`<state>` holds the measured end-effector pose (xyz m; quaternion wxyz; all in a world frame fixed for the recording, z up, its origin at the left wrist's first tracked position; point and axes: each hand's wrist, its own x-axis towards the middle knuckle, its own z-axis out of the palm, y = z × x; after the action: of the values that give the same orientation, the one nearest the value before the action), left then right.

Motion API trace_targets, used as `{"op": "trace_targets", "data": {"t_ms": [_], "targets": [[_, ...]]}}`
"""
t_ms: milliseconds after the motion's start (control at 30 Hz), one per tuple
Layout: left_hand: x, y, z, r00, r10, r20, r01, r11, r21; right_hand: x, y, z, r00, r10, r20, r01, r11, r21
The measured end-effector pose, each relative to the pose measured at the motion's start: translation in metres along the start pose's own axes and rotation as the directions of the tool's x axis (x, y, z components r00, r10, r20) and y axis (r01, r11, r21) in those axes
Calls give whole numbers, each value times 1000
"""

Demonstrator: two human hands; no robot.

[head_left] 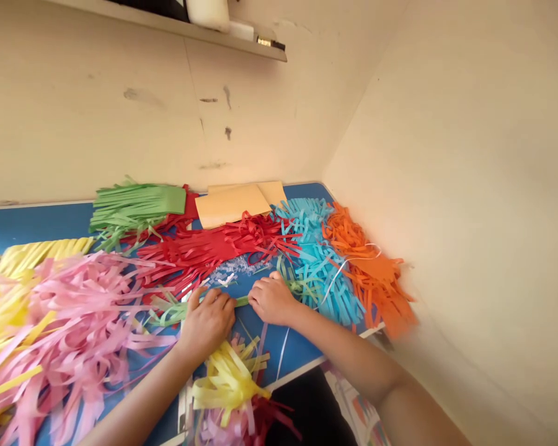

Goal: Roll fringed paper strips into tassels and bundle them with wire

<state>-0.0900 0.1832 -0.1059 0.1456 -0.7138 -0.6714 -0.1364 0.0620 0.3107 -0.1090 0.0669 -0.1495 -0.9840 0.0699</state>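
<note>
Between my two hands stretches a narrow, rolled strip of green fringed tissue paper, its loose fringes spreading out on either side. The fingers of my left hand are closed on its left part, close to the blue table. My right hand pinches the other part, knuckles up. Just below my left hand lies a yellow fringed tassel, with pink and dark red strips under it near my lap. Small pale paper scraps are scattered behind my hands.
Pink and yellow fringed paper cover the left side. Green, red, light blue and orange fringes line the back and right. Yellow-orange sheets lie by the wall. White string crosses the blue fringe. A shelf juts above.
</note>
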Motion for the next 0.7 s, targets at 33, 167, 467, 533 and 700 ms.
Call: {"op": "trace_targets", "data": {"t_ms": [33, 167, 467, 533, 700], "targets": [[-1, 0, 1, 1000, -3, -7, 3, 1000, 4, 0, -3, 0, 1000, -21, -20, 20, 1000, -10], [-10, -3, 2, 1000, 4, -30, -4, 1000, -1, -5, -6, 8, 985, -138, -108, 127, 987, -103], [-39, -38, 18, 994, -110, -25, 102, 973, -207, -25, 39, 16, 988, 85, -133, -57, 979, 197], [-40, -42, 20, 985, -175, 15, 172, 945, -277, -23, 41, 12, 984, 164, -74, -135, 946, 294], [-38, -41, 19, 954, -286, 86, 299, 914, -273, -16, 38, 0, 970, 235, 54, -241, 921, 306]]}}
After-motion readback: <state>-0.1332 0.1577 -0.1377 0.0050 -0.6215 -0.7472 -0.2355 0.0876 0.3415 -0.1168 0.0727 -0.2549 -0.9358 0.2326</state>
